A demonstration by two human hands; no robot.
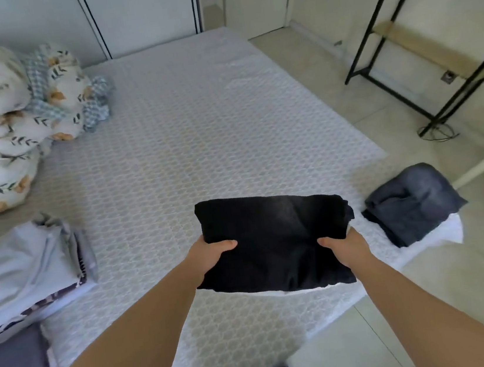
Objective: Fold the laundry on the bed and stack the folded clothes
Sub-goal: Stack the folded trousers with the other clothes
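Head view: the left grip (213,256) and right grip (345,245) each clasp a side of the folded black garment (276,240), thumbs on top, near the bed's (185,135) right edge. A folded dark-grey garment (412,202) lies at the bed's right edge.

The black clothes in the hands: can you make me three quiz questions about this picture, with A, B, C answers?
1. Where is the folded grey garment?
A. near the bed's right edge
B. on the floor
C. on the shelf

2. What colour is the garment being held?
A. white
B. black
C. red

3. How is it held?
A. left hand only
B. nobody holds it
C. both hands

Answers: 1 A, it lies on the mattress corner. 2 B, the black garment is dark throughout. 3 C, the left hand and right hand grip it.
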